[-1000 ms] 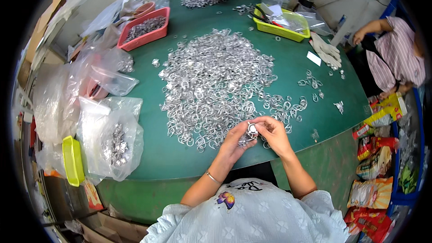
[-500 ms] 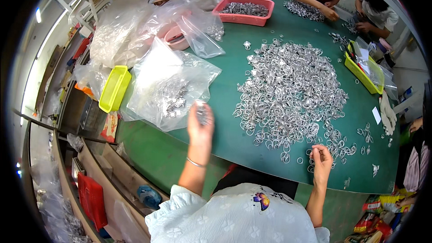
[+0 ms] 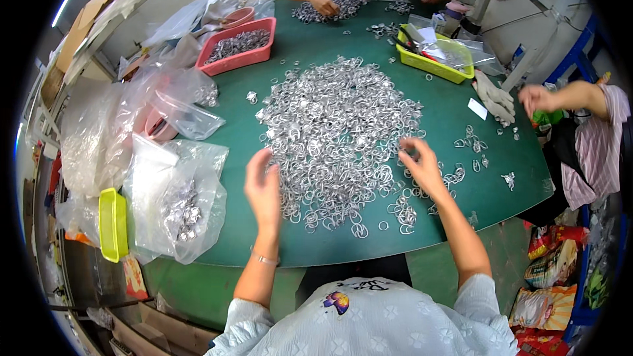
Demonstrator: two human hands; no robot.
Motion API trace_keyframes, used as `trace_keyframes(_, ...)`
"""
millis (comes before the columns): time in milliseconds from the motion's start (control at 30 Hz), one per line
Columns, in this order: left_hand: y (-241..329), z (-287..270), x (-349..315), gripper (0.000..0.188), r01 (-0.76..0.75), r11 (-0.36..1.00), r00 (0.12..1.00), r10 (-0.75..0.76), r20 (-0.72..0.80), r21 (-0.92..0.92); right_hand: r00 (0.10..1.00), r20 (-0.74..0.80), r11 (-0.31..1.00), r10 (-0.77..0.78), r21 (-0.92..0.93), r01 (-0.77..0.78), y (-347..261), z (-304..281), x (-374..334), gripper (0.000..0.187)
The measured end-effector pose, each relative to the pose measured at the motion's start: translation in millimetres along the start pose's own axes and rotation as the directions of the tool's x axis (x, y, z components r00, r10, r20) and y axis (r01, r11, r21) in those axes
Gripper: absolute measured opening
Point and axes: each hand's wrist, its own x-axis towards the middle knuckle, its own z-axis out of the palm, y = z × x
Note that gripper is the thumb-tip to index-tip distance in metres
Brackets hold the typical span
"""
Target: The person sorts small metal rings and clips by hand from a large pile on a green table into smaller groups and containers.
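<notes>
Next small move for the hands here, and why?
Probably close the right hand on a few rings: its fingers already rest on the edge of the metal ring pile, while the left hand hangs open and empty beside it.

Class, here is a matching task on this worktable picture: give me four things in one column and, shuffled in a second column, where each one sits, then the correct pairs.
Things
1. pink tray
2. yellow-green bin
3. clear bag of metal pieces
4. right hand

Places
A. at the table's left edge, beside the left hand
B. far left of the table, filled with metal rings
C. on the right edge of the big ring pile
D. far right of the table, near the white gloves

Pairs: 1-B, 2-D, 3-A, 4-C
</notes>
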Motion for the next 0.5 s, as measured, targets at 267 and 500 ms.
trace_keyframes(267,-64,152,97,0.059,-0.509,0.551,0.834,0.126,0.536,0.662,1.000,0.010,0.835,-0.010,-0.550,0.013,44,60,143,0.063)
trace_keyframes(500,-74,136,77,0.049,-0.694,0.387,0.706,0.201,0.679,0.607,0.966,0.109,0.873,-0.234,-0.415,0.258,14,58,84,0.051)
